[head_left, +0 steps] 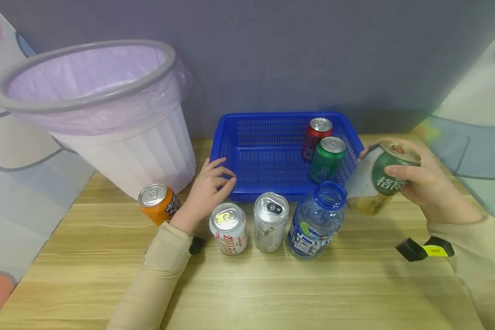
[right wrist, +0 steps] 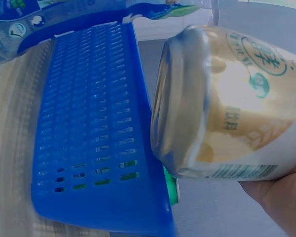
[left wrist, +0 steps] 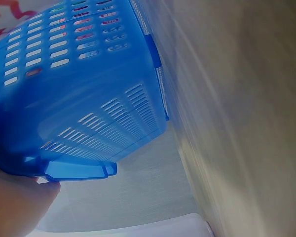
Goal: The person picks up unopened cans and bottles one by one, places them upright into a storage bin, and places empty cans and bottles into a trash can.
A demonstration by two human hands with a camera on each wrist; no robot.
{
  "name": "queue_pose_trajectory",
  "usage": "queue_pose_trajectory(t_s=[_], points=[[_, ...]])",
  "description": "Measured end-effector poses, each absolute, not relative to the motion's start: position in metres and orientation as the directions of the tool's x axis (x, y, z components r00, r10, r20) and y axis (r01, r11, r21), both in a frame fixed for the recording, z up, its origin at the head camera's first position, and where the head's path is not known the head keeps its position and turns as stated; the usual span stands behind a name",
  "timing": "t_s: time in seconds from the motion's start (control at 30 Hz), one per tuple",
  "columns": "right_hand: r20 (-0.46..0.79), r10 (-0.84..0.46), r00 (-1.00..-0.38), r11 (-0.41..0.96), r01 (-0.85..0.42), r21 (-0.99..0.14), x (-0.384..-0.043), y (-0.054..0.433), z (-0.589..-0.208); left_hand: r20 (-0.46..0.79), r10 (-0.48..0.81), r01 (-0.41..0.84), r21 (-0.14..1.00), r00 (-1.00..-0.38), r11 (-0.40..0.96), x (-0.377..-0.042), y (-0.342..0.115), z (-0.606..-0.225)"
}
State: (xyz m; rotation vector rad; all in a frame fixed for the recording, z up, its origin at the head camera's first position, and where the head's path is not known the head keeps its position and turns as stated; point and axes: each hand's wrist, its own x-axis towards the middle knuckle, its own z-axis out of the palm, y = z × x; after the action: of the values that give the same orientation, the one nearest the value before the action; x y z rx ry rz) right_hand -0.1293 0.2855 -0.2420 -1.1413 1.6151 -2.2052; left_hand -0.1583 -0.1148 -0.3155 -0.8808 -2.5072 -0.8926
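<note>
My right hand (head_left: 422,178) grips a white, green and gold kvass can (head_left: 389,178), tilted, in the air off the basket's right side. In the right wrist view the can's (right wrist: 237,108) end points towards the blue basket (right wrist: 89,123), with fingers (right wrist: 281,197) on its underside. My left hand (head_left: 208,190) rests at the front left corner of the blue basket (head_left: 251,192), fingers relaxed over the rim. Up close in the left wrist view, that hand (left wrist: 19,205) meets the basket (left wrist: 79,103) at its rim. Inside the basket, a red can (head_left: 313,140) and a green can (head_left: 327,160) stand upright.
Before the basket stand a white cola can (head_left: 229,231), a silver-white can (head_left: 269,224) with a dented rim, and an uncapped blue plastic bottle (head_left: 313,224). An orange can (head_left: 158,204) stands left of my left forearm. Behind it is a bin (head_left: 128,151) with a purple liner.
</note>
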Motion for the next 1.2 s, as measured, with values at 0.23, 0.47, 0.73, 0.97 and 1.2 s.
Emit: queue_pose_trajectory(t_s=[0.23, 0.47, 0.73, 0.97, 1.2], points=[[0.413, -0.515, -0.751, -0.348, -0.257, -0.902, -0.129, 0.282, -0.236, 0.486, 0.44, 0.648, 0.45, -0.755, 0.615, -0.158, -0.115, -0.316], [0.332, -0.421, -0.844, -0.274, -0.23, -0.934, -0.132, 0.276, -0.231, 0.487, 0.441, 0.649, 0.449, -0.754, 0.615, -0.158, -0.115, -0.315], [0.254, -0.347, -0.903, -0.25, -0.172, -0.953, -0.14, 0.268, -0.225, 0.483, 0.44, 0.645, 0.45, -0.757, 0.617, -0.158, -0.114, -0.315], [0.228, -0.305, -0.925, -0.219, -0.165, -0.962, -0.151, 0.256, -0.219, 0.487, 0.442, 0.65, 0.453, -0.753, 0.609, -0.158, -0.113, -0.316], [0.193, -0.264, -0.945, -0.136, -0.162, -0.977, -0.165, 0.247, -0.21, 0.478, 0.437, 0.642, 0.465, -0.762, 0.61, -0.158, -0.112, -0.316]])
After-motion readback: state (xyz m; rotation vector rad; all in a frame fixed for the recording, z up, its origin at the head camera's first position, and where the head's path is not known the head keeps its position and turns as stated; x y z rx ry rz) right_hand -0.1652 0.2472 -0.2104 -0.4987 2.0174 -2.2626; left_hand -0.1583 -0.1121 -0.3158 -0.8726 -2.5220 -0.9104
